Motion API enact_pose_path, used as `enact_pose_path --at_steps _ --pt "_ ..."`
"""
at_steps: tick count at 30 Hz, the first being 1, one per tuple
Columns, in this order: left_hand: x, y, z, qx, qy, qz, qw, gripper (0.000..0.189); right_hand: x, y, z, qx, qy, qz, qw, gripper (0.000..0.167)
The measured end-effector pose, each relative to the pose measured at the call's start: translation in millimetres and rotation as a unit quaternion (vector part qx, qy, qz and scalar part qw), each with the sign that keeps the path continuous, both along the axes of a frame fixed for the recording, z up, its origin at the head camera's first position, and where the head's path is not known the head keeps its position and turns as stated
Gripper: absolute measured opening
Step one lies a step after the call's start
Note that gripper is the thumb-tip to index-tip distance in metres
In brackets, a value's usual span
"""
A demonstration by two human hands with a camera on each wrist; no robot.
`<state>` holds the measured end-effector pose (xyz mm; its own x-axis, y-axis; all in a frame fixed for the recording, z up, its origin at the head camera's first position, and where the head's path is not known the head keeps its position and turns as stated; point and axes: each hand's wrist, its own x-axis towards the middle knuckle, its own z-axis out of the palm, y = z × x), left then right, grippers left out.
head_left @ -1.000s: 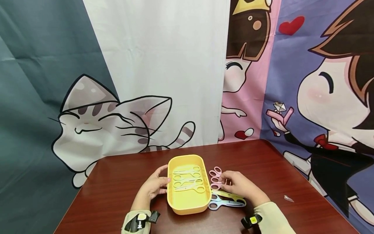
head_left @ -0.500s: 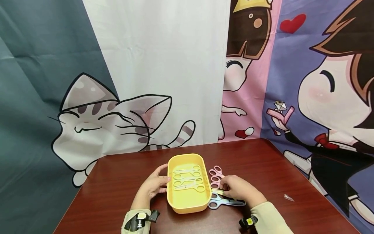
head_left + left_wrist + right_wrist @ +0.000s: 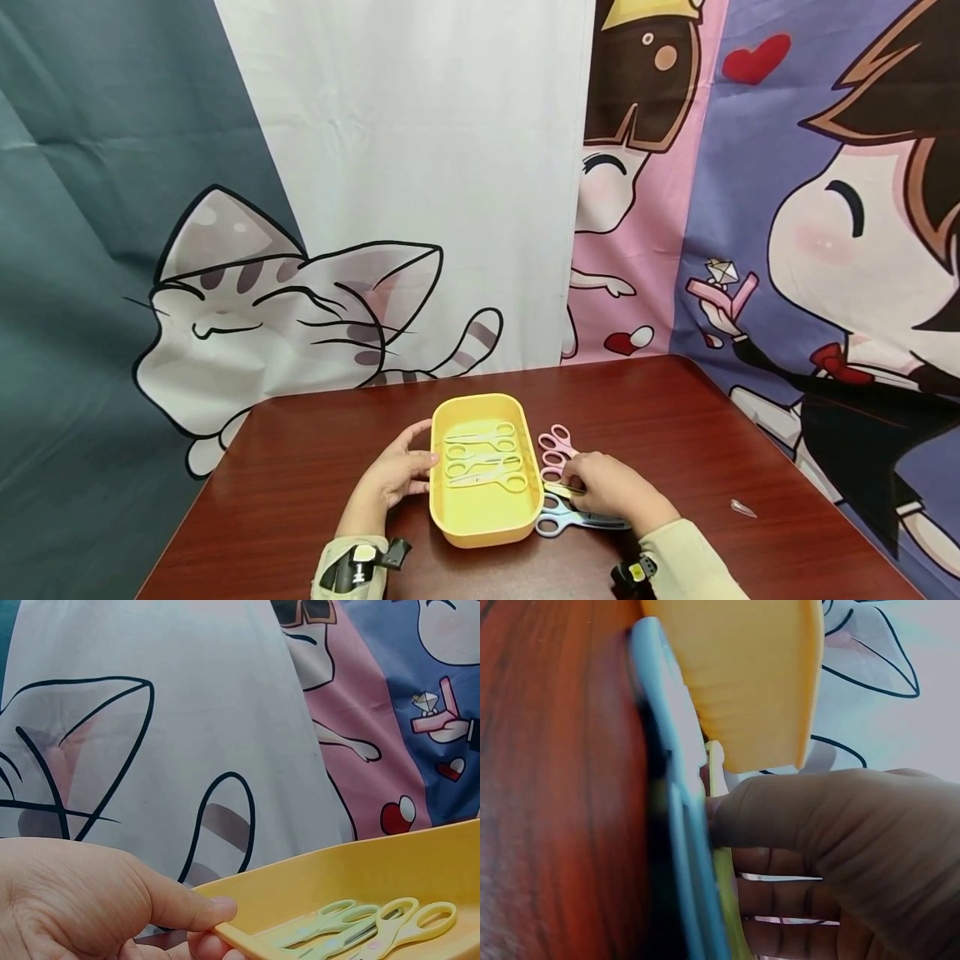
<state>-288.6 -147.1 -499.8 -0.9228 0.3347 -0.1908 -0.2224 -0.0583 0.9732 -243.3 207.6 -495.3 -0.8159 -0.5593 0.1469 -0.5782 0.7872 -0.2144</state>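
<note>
Head view: right hand (image 3: 617,487) palm-down, fingers (image 3: 577,469) curled onto yellow scissors (image 3: 558,490).

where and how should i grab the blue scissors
Grip the blue scissors around the middle, just past the loops, probably coming from the near side: the loops sit close to the yellow tray, blades pointing away from it, while the right hand, pinching yellow scissors, crowds the far side.

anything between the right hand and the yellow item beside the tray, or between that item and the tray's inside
Nothing visible separates the right hand from the yellow item: the hand pinches it. Between that item and the inside stands the raised side wall of the yellow tray; the blue scissors lie alongside.
</note>
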Motion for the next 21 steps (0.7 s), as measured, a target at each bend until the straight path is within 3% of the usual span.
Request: enact_pose_path --at_steps 14,21 --pt "1.2 0.2 -0.9 0.001 -0.002 0.001 1.0 0.068 -0.3 8 14.9 -0.085 -0.016 -0.012 0.9961 0.015" --pt "0.0 0.0 -0.5 0.001 -0.003 0.002 1.0 0.069 -3.5 8 18.4 -0.102 0.008 0.003 0.9947 0.016"
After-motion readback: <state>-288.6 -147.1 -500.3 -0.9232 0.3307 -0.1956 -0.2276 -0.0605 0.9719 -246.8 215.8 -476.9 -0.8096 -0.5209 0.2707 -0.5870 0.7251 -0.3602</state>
